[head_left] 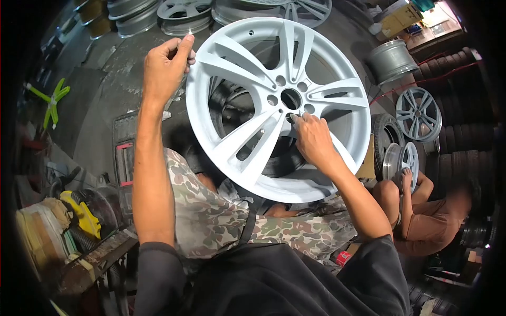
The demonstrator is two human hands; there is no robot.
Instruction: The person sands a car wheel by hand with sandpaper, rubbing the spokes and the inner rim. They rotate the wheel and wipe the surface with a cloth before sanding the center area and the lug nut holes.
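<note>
A pale grey-white alloy wheel rim (232,139) with split spokes lies tilted in front of me, face up, above my lap. My right hand (314,138) is at its hub, fingers bunched and their tips at the lug hole just below the centre bore (291,98). A small dark edge shows at those fingertips; I cannot tell what it is. My left hand (166,66) is raised beside the wheel's upper left edge, thumb and fingers pinched together, fingertips right by the outer lip. Under the wheel, a black tyre (237,102) shows between the spokes.
More rims (184,16) stand along the back. A person (429,218) sits at the right, with a hand on another rim (410,158). Stacked tyres (456,137) line the right side. A green star-shaped stand (52,102) and a yellow-and-black tool (81,213) are at the left.
</note>
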